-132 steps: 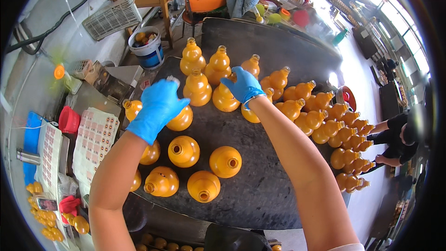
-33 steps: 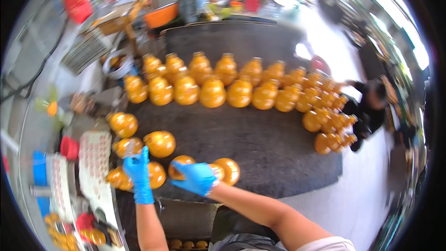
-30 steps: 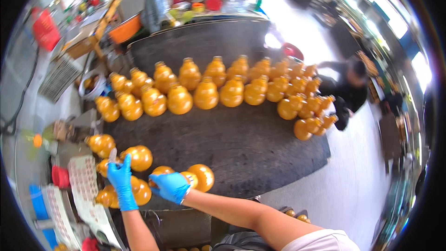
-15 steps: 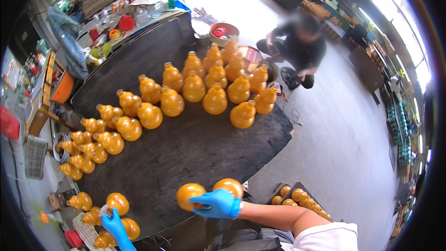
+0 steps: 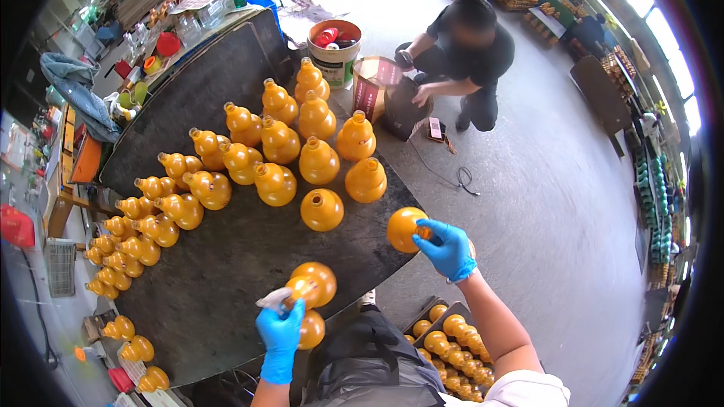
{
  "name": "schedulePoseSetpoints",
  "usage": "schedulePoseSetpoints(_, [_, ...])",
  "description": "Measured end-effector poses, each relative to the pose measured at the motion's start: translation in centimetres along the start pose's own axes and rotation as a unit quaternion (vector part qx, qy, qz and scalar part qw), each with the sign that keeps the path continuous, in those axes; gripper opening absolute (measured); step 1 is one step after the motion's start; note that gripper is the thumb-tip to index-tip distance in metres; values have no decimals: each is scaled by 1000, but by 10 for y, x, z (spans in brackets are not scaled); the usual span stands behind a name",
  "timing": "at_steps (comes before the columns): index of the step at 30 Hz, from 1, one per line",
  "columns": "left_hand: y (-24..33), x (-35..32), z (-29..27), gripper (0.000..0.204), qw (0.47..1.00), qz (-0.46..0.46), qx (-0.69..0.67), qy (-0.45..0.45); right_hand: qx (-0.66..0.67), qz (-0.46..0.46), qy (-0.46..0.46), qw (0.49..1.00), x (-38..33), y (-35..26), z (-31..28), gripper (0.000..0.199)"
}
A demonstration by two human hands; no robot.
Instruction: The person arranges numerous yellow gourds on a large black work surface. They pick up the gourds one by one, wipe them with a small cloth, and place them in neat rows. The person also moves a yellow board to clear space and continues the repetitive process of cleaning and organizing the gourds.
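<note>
My right hand (image 5: 450, 250), in a blue glove, pinches the neck end of a glossy amber gourd-shaped bottle (image 5: 403, 227) at the table's right corner. My left hand (image 5: 279, 333), also gloved in blue, has its fingers closed on a crumpled whitish cloth (image 5: 274, 301). Those fingers press against another amber gourd bottle (image 5: 317, 280) near the front edge. Just below it, partly behind the left hand, is a further amber rounded bulb (image 5: 311, 329). Rows of similar upright gourd bottles (image 5: 319, 162) curve across the dark table (image 5: 234, 256).
Several gourds (image 5: 138, 348) stand at the near left. Trays of amber gourds (image 5: 452, 343) lie low beside my legs. Beyond the table, a person (image 5: 475, 53) crouches by a dark bin (image 5: 407, 109), near a bucket (image 5: 335, 53) and a box (image 5: 375, 83). A cable (image 5: 460, 179) lies on the floor.
My right hand has moved right and farther out, carrying a gourd to the table's corner. My left hand has come from the near-left gourds to the front middle with the cloth.
</note>
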State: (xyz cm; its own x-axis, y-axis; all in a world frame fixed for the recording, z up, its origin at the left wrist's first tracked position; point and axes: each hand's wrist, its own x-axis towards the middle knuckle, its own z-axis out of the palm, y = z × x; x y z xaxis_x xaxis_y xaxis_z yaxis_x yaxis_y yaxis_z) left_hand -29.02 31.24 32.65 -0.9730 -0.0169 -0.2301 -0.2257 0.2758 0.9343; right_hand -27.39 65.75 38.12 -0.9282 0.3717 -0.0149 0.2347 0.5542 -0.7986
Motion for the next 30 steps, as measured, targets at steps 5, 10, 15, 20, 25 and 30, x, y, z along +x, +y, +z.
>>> schedulePoseSetpoints(5, [31,27,110,26,984,159,31,-70,35,21,-15,999,49,39,-9,33])
schedulePoseSetpoints(10, [49,43,155,26,986,111,78,-94,47,29,-21,998,70,40,-4,33])
schedulePoseSetpoints(15, [56,58,174,27,979,137,120,-87,36,51,-9,998,80,37,2,34])
schedulePoseSetpoints(20, [60,65,183,28,977,155,130,-63,23,75,3,997,88,32,5,34])
schedulePoseSetpoints(25, [65,68,186,28,980,130,137,-66,20,73,25,997,88,34,6,33])
schedulePoseSetpoints(30, [63,73,189,28,977,145,144,-56,68,83,60,992,82,44,16,36])
